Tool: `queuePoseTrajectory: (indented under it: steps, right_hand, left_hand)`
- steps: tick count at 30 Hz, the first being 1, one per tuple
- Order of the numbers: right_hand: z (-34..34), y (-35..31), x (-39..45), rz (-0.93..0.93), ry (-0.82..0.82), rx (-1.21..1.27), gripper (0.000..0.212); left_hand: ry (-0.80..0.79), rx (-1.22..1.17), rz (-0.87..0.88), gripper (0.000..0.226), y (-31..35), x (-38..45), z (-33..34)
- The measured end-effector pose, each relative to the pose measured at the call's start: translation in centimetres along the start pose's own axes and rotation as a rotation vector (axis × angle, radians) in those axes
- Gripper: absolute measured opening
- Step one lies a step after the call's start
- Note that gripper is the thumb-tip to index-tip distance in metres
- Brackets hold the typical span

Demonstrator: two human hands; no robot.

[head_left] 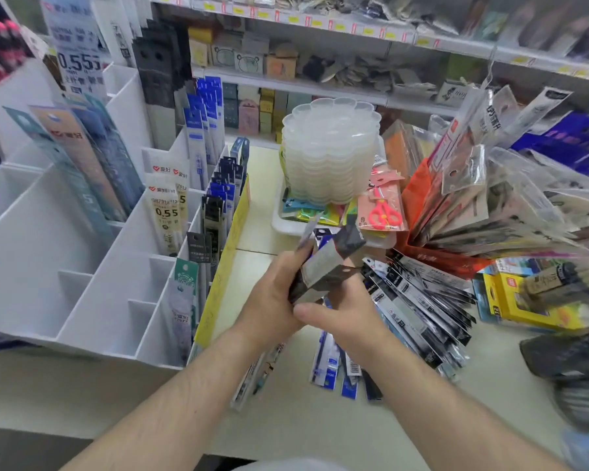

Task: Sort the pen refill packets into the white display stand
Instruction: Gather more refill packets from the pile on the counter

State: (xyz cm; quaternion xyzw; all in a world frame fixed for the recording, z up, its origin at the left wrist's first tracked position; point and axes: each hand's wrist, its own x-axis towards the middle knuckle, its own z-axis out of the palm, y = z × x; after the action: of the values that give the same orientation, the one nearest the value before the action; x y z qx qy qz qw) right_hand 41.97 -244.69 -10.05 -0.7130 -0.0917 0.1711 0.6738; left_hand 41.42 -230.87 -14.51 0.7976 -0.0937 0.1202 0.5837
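Note:
Both hands meet over the middle of the counter. My left hand [269,297] and my right hand [340,314] together grip a small bundle of black-topped pen refill packets [327,263], blurred by motion. The white display stand [48,253] with stepped compartments fills the left; several of its slots hold upright refill packets [165,212], and the near slots show bare white walls. A loose heap of black and blue refill packets [419,311] lies on the counter just right of my hands, partly hidden under my right forearm.
A stack of clear scalloped trays [330,151] stands in a white bin behind my hands, with a pink scissors pack [383,212] beside it. Bagged goods [490,205] fan out at right, a yellow box [521,304] below them. Store shelves run along the back.

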Motion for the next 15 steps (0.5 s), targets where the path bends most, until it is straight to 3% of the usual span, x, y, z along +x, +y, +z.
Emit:
queuePoseTrajectory:
  steps: [3,5,9,12,15]
  right_hand:
    - [-0.4,1.3,-0.6,0.052,0.054,-0.021,0.073]
    - [-0.3,1.7,-0.8,0.078,0.059,-0.066,0.088]
    - [0.4,1.5,-0.7,0.126,0.117,0.03,0.105]
    - [0.7,1.0,0.3,0.152,0.167,0.151,0.105]
    - [1.2,1.0,1.3,0.195,0.213,0.235,0.111]
  left_hand:
    - [-0.059,0.123,0.125,0.106,-1.2,-0.3,0.3]
    - [-0.071,0.126,0.14,0.116,-2.2,-0.9,0.5]
    - [-0.073,0.08,0.136,0.112,-3.0,-1.6,0.6]
    - [-0.061,0.092,0.057,0.129,-3.3,-1.3,0.6]
    - [-0.023,0.075,-0.13,0.131,-3.2,-1.1,0.7]
